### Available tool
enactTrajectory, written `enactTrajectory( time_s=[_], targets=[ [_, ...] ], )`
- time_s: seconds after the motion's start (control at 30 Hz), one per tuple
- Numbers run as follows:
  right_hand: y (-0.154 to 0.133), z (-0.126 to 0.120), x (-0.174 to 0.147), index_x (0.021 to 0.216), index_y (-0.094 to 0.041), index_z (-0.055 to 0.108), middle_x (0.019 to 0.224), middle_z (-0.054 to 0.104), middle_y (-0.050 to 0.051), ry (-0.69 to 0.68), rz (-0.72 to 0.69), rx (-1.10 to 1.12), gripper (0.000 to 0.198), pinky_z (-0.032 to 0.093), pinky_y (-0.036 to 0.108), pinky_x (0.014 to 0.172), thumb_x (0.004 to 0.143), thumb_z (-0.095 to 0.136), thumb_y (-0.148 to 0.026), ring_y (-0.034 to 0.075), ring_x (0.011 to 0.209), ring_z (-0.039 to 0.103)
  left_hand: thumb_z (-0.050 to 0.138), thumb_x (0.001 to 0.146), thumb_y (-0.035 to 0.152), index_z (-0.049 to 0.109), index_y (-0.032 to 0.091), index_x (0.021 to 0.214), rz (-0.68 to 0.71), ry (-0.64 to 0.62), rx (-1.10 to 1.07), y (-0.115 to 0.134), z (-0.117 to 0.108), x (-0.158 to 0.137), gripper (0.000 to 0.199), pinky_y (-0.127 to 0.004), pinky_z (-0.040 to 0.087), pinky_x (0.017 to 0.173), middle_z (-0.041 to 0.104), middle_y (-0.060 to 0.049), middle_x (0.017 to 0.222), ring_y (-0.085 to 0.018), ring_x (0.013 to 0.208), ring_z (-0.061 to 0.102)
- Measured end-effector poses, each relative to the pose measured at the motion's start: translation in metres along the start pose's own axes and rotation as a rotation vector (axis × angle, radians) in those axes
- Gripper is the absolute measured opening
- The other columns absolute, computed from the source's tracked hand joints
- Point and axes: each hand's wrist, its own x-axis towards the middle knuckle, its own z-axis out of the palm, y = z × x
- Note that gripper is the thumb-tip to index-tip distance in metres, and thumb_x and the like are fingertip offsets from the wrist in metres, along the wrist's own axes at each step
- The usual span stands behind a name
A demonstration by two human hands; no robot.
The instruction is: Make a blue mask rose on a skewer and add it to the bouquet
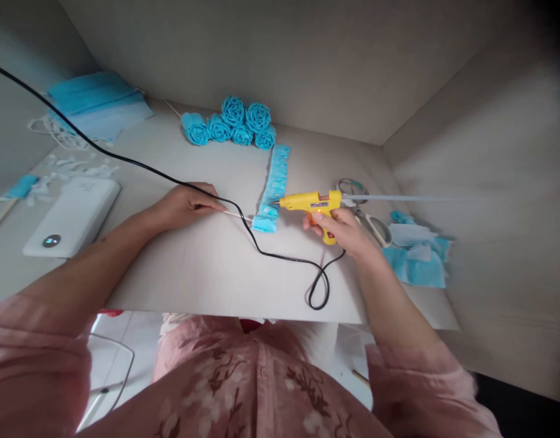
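Note:
My left hand [186,205] pinches the end of a thin pale stick [234,214]. The stick's far end meets the near end of a pleated blue strip [276,173] that lies on the table. In my right hand [339,228] is a yellow hot glue gun [310,201], its fingers wrapped round the handle and trigger. The gun's nozzle tip is at the strip, a little above its folded near end; whether it touches cannot be made out. A long translucent glue stick [394,198] sticks out of the gun's back.
Several blue rolled flowers [234,111] lie at the back. Blue face masks [95,97] are stacked back left, near a white power bank [72,216]. Scissors [374,228] and blue scraps [419,255] lie right. A black cord [138,163] crosses the white table [193,280].

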Motion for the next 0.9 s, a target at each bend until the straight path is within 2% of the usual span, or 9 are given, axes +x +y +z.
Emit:
enactTrajectory(
  time_s=[0.37,0.57,0.9],
  targets=[
    [0.014,-0.002,0.002,0.083,-0.019,0.075,0.075,0.063,0.004,-0.019,-0.008,0.015,0.049,0.037,0.028,0.058,0.091,0.066,-0.066,0.014,0.064,0.05,0.052,0.106,0.04,0.083,0.024,0.112,-0.055,-0.056,0.089,-0.004,-0.002,0.0,0.035,-0.023,0.049,0.082,0.075,-0.008,0.102,-0.018,0.093,0.068],
    [0.012,0.0,0.002,0.081,-0.02,0.074,0.074,0.064,0.004,-0.003,-0.002,0.032,0.051,0.037,0.029,0.058,0.088,0.067,-0.07,0.014,0.063,0.05,0.047,0.108,0.041,0.083,0.024,0.112,-0.039,-0.091,0.09,-0.001,-0.007,0.0,0.04,-0.023,0.049,0.086,0.075,-0.007,0.102,-0.018,0.094,0.069],
    [0.008,0.003,0.003,0.08,-0.018,0.073,0.075,0.064,0.004,-0.022,0.012,0.007,0.052,0.036,0.028,0.057,0.087,0.067,-0.07,0.013,0.062,0.048,0.049,0.106,0.044,0.083,0.023,0.11,-0.072,-0.093,0.095,-0.001,-0.007,0.0,0.04,-0.021,0.048,0.08,0.075,-0.007,0.1,-0.017,0.09,0.069]
  ],
)
